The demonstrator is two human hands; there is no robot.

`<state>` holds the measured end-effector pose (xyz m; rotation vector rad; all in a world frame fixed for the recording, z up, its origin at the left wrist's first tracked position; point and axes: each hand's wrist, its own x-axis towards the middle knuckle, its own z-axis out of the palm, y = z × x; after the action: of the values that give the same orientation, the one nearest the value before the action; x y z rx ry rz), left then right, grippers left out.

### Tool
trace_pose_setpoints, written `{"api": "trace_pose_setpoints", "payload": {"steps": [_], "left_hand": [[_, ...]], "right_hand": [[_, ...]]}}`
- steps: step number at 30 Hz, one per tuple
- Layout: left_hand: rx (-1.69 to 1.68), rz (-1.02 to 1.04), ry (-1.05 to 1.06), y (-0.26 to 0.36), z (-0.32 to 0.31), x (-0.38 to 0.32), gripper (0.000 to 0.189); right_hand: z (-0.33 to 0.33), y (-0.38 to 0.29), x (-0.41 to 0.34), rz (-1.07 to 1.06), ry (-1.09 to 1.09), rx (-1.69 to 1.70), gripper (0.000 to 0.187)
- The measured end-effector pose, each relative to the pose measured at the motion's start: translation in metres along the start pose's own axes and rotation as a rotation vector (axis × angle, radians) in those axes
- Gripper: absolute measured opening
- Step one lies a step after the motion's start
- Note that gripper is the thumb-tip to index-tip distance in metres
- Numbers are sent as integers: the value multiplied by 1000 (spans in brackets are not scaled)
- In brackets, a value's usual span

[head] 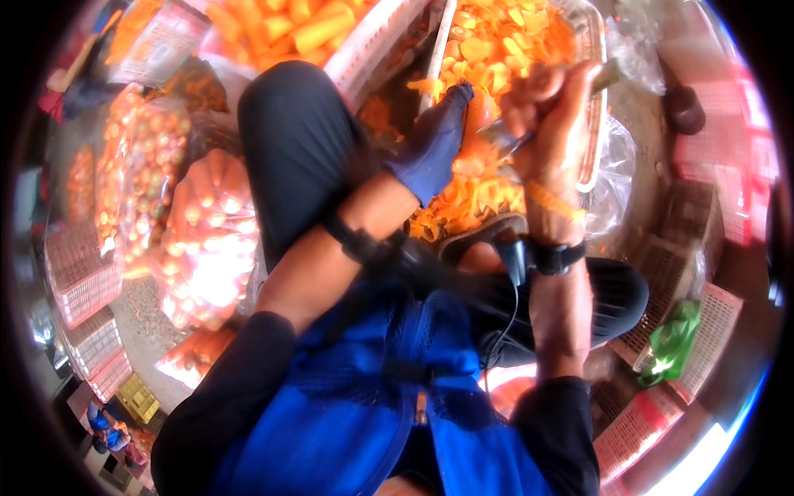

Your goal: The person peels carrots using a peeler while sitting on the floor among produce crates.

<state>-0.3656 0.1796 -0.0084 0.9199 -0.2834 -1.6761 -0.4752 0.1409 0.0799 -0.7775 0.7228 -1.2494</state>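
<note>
My left hand (434, 139), in a blue knit glove, grips an orange carrot (482, 110) above a heap of peelings. In my bare right hand (552, 118) is a peeling tool, its blurred metal blade (510, 139) beside the carrot and its dark handle end (606, 75) sticking out past the fingers. Whether the blade touches the carrot, I cannot tell. An orange peel strip (555, 201) clings to my right wrist. Beneath both hands lies a white plastic crate (597, 142) holding orange peelings (474, 49); more peelings (477, 198) spill near my shoe (484, 232).
Peeled carrots (322, 31) fill another white crate (378, 46) ahead. Clear bags of carrots (208, 235) stand left, near stacked crates (84, 273). A green plastic bag (676, 341) lies among crates (710, 341) at right. Another person (108, 428) is at lower left.
</note>
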Motion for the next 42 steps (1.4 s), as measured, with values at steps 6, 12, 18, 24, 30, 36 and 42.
{"api": "trace_pose_setpoints", "payload": {"steps": [6,12,18,24,30,36,42], "left_hand": [[-124,-99,-126,-4,0,8,35],[11,-94,-292,3,16,-34,36],[-44,-95,-208,23,17,-33,47],[-38,-3,-44,-15,-17,14,37],[34,-60,-59,-7,2,-11,40],[-89,-212,-421,21,21,-46,44],[-75,-32,-191,10,-5,-16,42]], "right_hand": [[-5,16,-11,86,-21,15,50],[-31,-7,46,-98,213,-246,52],[-59,-16,55,-144,251,-165,54],[2,12,-10,11,21,-27,53],[-8,15,-10,61,25,-57,54],[-49,0,58,-143,345,-263,49],[-53,-7,52,-138,251,-68,49]]}}
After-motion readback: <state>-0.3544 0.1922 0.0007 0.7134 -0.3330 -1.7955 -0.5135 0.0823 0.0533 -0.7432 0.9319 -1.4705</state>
